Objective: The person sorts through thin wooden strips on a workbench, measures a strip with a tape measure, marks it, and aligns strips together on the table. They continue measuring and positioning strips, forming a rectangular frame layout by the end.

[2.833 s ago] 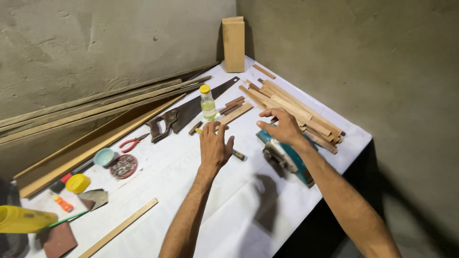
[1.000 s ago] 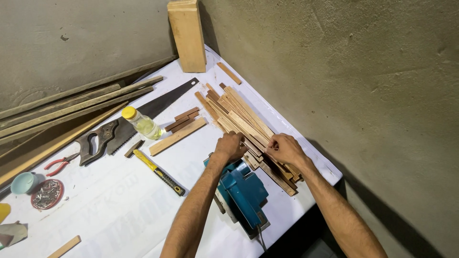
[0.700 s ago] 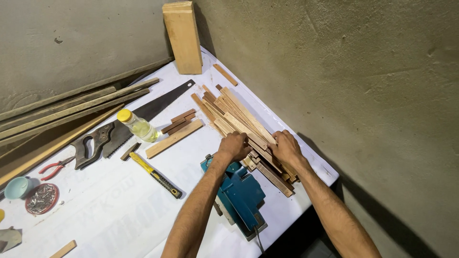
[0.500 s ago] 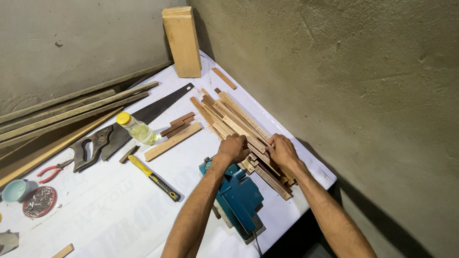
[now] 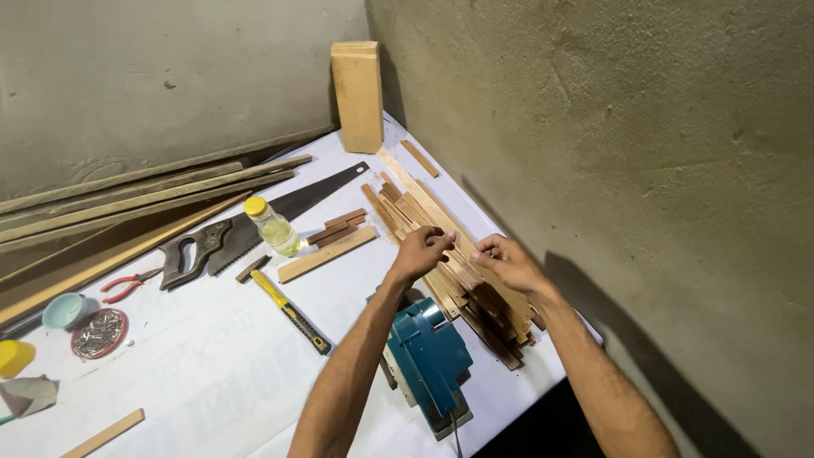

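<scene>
Both hands, left hand (image 5: 420, 252) and right hand (image 5: 502, 259), pinched wood strip (image 5: 465, 254) over stack (image 5: 475, 297) at counter's right edge; loose pile risked sliding off.

White-covered table (image 5: 212, 373) (wood strips (image 5: 441, 246), saw (image 5: 254, 225))

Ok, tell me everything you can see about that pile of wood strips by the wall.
The pile of wood strips holds thin, flat, reddish-brown and pale slats, stacked loosely lengthwise on the white-covered table along the concrete wall. Both hands grip strips at its middle: left hand, right hand. Its near end lies beside the teal power planer.
</scene>
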